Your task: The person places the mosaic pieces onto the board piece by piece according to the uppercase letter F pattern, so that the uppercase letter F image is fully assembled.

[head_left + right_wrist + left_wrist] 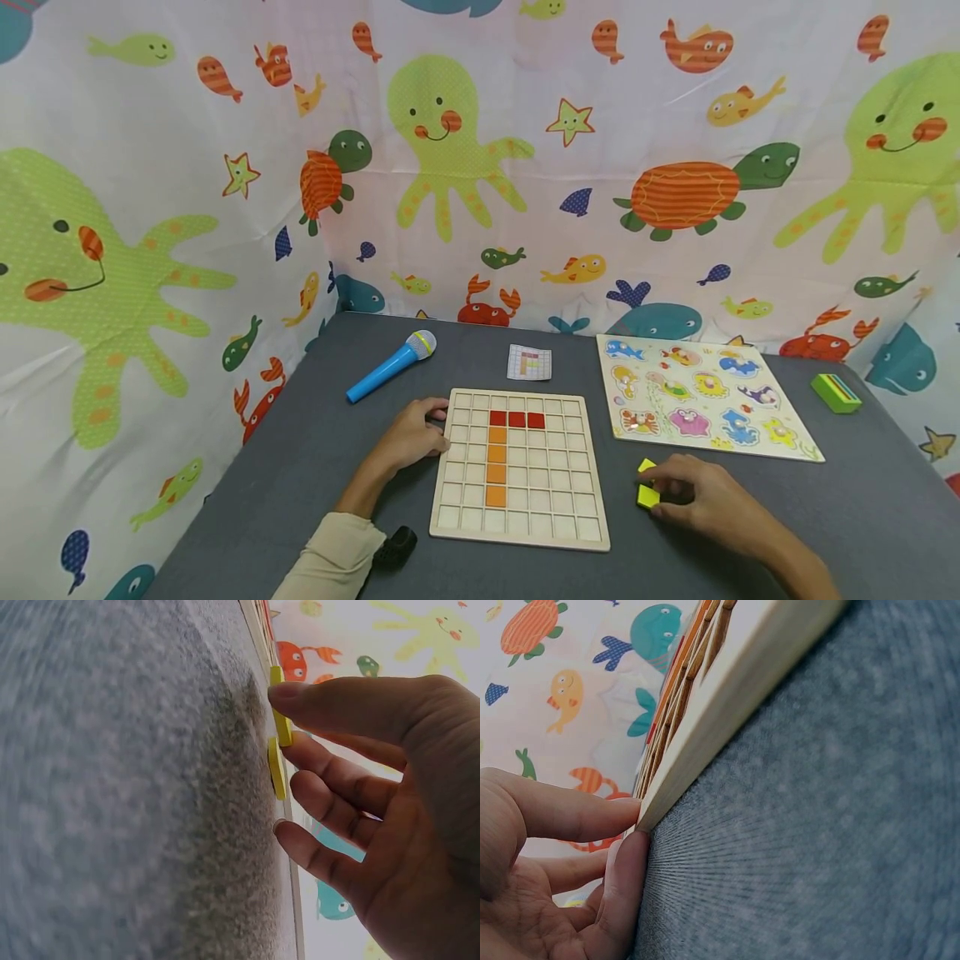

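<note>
A square wooden grid board (528, 479) lies on the table, with a row of red tiles (517, 420) and a column of orange tiles (497, 454) in its cells. My left hand (411, 433) pinches the board's left edge between thumb and finger; the left wrist view shows the fingertips at the board's pale rim (705, 742). To the right of the board, my right hand (697, 500) pinches a yellow tile (281, 712) between thumb and fingers. A second yellow tile (277, 769) is close beside it, below the fingertips in the right wrist view.
Behind the board are a blue toy microphone (390, 367) and a small card with a printed grid pattern (529, 363). A sea-animal puzzle board (705, 400) lies at the back right, with a green block (836, 393) beyond it. A patterned curtain (465, 275) surrounds the dark table.
</note>
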A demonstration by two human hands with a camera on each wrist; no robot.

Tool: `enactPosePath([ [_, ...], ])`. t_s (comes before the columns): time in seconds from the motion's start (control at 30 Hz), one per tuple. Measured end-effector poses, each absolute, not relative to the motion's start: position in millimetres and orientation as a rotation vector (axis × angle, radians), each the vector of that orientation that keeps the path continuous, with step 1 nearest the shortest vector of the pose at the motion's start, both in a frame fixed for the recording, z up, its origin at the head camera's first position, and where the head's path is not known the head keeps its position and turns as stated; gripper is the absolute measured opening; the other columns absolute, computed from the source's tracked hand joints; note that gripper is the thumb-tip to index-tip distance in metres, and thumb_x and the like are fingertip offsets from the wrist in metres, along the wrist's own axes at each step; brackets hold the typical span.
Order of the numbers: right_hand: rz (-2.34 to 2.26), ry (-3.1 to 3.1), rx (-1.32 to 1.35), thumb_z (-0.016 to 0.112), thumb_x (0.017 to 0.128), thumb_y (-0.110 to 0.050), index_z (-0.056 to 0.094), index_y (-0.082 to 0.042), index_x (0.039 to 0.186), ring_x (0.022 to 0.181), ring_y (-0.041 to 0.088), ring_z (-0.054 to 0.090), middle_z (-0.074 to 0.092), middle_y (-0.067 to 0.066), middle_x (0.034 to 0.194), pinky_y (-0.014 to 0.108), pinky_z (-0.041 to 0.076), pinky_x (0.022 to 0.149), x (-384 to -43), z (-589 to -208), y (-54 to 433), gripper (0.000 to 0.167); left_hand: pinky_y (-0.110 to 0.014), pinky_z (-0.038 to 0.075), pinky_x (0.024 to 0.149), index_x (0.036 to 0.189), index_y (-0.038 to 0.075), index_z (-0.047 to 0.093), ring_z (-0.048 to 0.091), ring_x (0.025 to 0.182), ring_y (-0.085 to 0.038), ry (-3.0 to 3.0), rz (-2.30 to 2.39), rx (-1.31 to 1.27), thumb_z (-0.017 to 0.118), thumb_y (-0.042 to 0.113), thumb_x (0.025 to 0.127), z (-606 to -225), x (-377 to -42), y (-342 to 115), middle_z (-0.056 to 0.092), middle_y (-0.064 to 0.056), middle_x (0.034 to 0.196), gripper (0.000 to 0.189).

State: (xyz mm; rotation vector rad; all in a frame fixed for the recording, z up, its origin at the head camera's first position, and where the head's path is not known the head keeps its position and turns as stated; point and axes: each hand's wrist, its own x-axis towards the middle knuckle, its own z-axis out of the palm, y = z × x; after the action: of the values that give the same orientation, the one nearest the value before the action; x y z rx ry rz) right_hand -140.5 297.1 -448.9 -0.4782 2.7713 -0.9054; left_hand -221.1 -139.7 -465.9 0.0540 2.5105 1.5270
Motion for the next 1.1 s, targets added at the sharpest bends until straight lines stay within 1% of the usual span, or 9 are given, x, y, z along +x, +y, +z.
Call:
enactPosePath([
  [0.2, -0.917, 2.79, -0.508, 0.086, 0.086, -0.029, 0.078, -0.023, 0.118, 0.086, 0.003, 0.054, 0.06, -0.009, 0.095, 0.023, 0.048, 0.073, -142, -448, 290, 0.033, -0.033, 0.057, 0.07, 0.147, 0.001, 0.059, 0.065, 0.088, -0.019, 2.519, 1.521, 0.057, 0.074, -0.006, 0.078, -467, -221, -141, 0.06, -0.015, 0.126, 0.071],
  [0.43, -0.899, 2.829, -0.56, 0.086, 0.088, -0.03, 0.079, -0.022, 0.117, 0.09, 0.004, 0.055, 0.063, -0.012, 0.101, 0.025, 0.051, 0.078, -145, -446, 281, 0.031, -0.032, 0.056, 0.069, 0.147, 0.0, 0.058, 0.064, 0.084, -0.018, 2.52, 1.518, 0.064, 0.072, -0.007, 0.077, -465, -221, -140, 0.059, -0.015, 0.125, 0.071],
  [0.57, -0.882, 2.843, -0.577, 0.085, 0.088, -0.03, 0.079, -0.022, 0.117, 0.091, 0.004, 0.056, 0.063, -0.013, 0.102, 0.026, 0.051, 0.079, -147, -444, 275, 0.031, -0.032, 0.056, 0.069, 0.147, 0.0, 0.059, 0.064, 0.085, -0.018, 2.522, 1.518, 0.062, 0.072, -0.006, 0.076, -465, -221, -140, 0.06, -0.015, 0.125, 0.072],
  [0.7, -0.856, 2.828, -0.57, 0.084, 0.089, -0.031, 0.079, -0.021, 0.119, 0.09, 0.005, 0.054, 0.061, -0.012, 0.099, 0.027, 0.05, 0.077, -150, -444, 268, 0.031, -0.032, 0.056, 0.069, 0.147, 0.0, 0.059, 0.064, 0.087, -0.019, 2.518, 1.516, 0.06, 0.072, -0.006, 0.076, -465, -221, -140, 0.059, -0.015, 0.125, 0.072],
  [0.83, -0.854, 2.814, -0.57, 0.083, 0.09, -0.031, 0.079, -0.022, 0.121, 0.092, 0.007, 0.055, 0.061, -0.012, 0.101, 0.027, 0.05, 0.079, -154, -444, 261, 0.032, -0.031, 0.054, 0.068, 0.147, 0.0, 0.058, 0.064, 0.086, -0.019, 2.52, 1.51, 0.052, 0.071, -0.006, 0.077, -466, -222, -140, 0.059, -0.015, 0.125, 0.071],
  [0.97, -0.889, 2.808, -0.625, 0.083, 0.091, -0.03, 0.079, -0.02, 0.121, 0.093, 0.008, 0.056, 0.062, -0.01, 0.105, 0.028, 0.053, 0.081, -157, -445, 254, 0.031, -0.03, 0.053, 0.067, 0.147, 0.0, 0.058, 0.063, 0.083, -0.018, 2.531, 1.502, 0.052, 0.071, -0.006, 0.077, -466, -224, -140, 0.059, -0.015, 0.124, 0.071],
  [1.1, -0.915, 2.815, -0.71, 0.083, 0.092, -0.028, 0.079, -0.02, 0.119, 0.094, 0.007, 0.055, 0.062, -0.011, 0.105, 0.029, 0.052, 0.08, -160, -448, 248, 0.028, -0.029, 0.053, 0.068, 0.147, 0.001, 0.059, 0.063, 0.082, -0.018, 2.536, 1.498, 0.051, 0.071, -0.005, 0.077, -467, -224, -139, 0.059, -0.015, 0.124, 0.071],
])
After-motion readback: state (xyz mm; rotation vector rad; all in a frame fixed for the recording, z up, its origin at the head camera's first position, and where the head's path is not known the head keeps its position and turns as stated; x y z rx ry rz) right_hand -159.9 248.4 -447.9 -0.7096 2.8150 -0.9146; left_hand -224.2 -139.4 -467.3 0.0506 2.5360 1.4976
